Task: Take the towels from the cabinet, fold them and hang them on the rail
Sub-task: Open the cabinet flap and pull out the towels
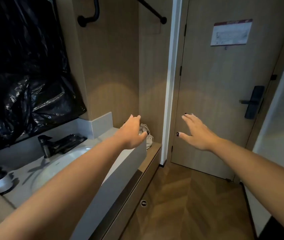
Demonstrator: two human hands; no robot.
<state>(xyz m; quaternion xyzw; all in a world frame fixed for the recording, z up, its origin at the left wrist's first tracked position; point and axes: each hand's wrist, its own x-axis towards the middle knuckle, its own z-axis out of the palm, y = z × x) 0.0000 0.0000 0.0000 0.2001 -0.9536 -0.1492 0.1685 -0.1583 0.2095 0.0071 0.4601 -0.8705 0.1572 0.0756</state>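
hotel bathroom | sink | faucet | keycard-lock door

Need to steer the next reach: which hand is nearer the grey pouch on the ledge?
Left. The left hand hovers just in front of the grey pouch, partly covering it; the right hand is off to its right, before the door.

Two hands are out front, the left hand and the right hand. One tap stands over one basin. One black rail runs overhead, one door carries one lock handle and one notice. One crumpled grey cloth.
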